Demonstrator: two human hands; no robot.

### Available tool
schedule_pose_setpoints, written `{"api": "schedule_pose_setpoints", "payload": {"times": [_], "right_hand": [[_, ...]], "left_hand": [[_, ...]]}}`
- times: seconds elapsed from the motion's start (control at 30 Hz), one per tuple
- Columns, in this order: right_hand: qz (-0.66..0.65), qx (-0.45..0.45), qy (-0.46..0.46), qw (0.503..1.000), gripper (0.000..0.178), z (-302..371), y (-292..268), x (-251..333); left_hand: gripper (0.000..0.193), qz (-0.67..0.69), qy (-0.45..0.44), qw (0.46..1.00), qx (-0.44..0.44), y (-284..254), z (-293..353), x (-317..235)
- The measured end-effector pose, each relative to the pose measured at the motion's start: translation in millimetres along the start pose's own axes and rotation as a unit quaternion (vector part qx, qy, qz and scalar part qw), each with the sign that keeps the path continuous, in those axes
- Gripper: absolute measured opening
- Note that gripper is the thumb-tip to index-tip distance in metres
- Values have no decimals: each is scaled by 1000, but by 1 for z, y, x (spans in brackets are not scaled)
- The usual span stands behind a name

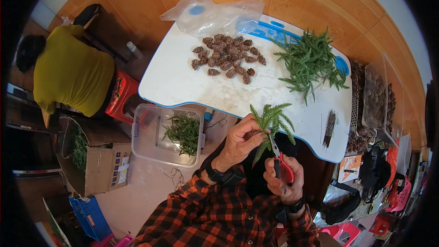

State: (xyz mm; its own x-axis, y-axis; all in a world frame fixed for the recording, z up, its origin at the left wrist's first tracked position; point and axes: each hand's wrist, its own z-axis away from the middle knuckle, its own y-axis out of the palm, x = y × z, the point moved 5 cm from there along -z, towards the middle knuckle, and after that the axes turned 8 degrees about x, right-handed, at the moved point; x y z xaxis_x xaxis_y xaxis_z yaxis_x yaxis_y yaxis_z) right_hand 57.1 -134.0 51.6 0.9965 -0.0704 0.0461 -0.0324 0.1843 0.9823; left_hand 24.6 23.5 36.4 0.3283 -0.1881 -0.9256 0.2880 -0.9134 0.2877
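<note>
My left hand [240,144] pinches a green leafy sprig [272,121] by its stem, just below the near edge of the white table [173,82]. In my right hand [283,178] are red-handled scissors [280,162], their blades pointing up at the base of the sprig. On the table lie a pile of brown pine cones [227,57] and a heap of green sprigs [308,61].
A clear plastic tub [146,144] with cut greens stands on the floor to my left, next to a cardboard box [98,162]. A person in a yellow top [68,73] sits on a red stool at far left. Clear bags lie at the table's far edge; crates of cones stand at right.
</note>
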Motion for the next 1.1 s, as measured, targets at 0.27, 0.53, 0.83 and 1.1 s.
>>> {"api": "schedule_pose_setpoints", "payload": {"times": [0.27, 0.53, 0.83, 1.1], "right_hand": [[29, -76, -26, 996, 51, 2, -2, 6], [38, -82, -2, 996, 51, 9, 0, 11], [397, -176, -76, 898, 44, 16, 21, 25], [529, -230, -40, 816, 37, 23, 31, 34]], "left_hand": [[6, -16, -11, 1000, 1, -1, -1, 5], [9, 77, -64, 995, 16, 3, 3, 13], [9, 174, -85, 981, 20, 11, 2, 14], [7, 58, -35, 997, 37, 11, 0, 5]]}}
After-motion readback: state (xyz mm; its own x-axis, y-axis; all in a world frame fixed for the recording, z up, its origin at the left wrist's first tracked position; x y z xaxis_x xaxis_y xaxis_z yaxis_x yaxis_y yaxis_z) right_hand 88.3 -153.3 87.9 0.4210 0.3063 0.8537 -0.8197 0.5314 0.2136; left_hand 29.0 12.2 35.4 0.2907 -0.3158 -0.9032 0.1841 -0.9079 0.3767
